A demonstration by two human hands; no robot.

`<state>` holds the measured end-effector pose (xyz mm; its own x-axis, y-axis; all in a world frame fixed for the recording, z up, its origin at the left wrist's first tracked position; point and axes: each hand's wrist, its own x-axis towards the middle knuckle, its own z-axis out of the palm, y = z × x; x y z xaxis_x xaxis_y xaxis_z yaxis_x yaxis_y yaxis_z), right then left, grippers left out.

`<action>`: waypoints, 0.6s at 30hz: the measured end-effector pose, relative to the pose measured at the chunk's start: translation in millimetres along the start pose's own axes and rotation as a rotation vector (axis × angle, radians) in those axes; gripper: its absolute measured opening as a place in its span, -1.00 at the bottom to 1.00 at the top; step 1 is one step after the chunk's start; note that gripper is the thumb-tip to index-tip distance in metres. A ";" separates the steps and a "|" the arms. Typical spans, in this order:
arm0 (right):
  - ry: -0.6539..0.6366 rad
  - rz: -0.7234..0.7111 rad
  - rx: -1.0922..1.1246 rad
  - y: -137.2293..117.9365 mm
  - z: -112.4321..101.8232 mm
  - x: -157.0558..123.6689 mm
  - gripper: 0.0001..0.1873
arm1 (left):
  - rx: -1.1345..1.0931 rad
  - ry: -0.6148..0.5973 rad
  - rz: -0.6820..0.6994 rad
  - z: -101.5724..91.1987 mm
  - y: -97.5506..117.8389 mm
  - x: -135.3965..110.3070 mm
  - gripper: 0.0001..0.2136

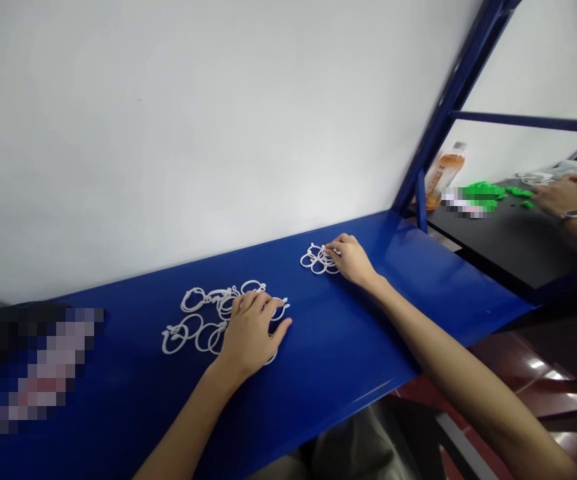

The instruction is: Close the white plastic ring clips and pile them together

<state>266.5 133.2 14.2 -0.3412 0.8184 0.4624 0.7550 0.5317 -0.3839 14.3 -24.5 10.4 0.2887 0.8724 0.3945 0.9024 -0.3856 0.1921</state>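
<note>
Thin white rings with small tabs (202, 337) lie in a loose, overlapping spread on the blue table (328, 347). Over the right part of this spread rests my left hand (252, 331), palm down, its fingers stretched and the thumb apart; some rings are hidden beneath it. Farther right, near the wall, is a smaller cluster of similar white rings (318, 268). My right hand (350, 259) is at that cluster's right edge, thumb and fingertips pinched together on a white ring, partly covered by the fingers.
A dark item (23, 333), partly blurred out, lies at the table's left end. Behind the table stands a white wall (193, 133); a blue metal frame (448, 100) rises on the right. Beyond it, another person's hands (561, 198) work near green pieces (483, 193) and an orange bottle (446, 175).
</note>
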 end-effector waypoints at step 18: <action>0.057 0.070 0.064 2.8 9.3 5.1 -0.84 | -0.107 0.122 0.000 -2.1 -3.5 2.8 -0.88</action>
<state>261.7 140.9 8.1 -0.2557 0.8412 0.4765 0.7376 0.4884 -0.4662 11.3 -21.4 12.8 0.2415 0.8318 0.4997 0.8612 -0.4211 0.2847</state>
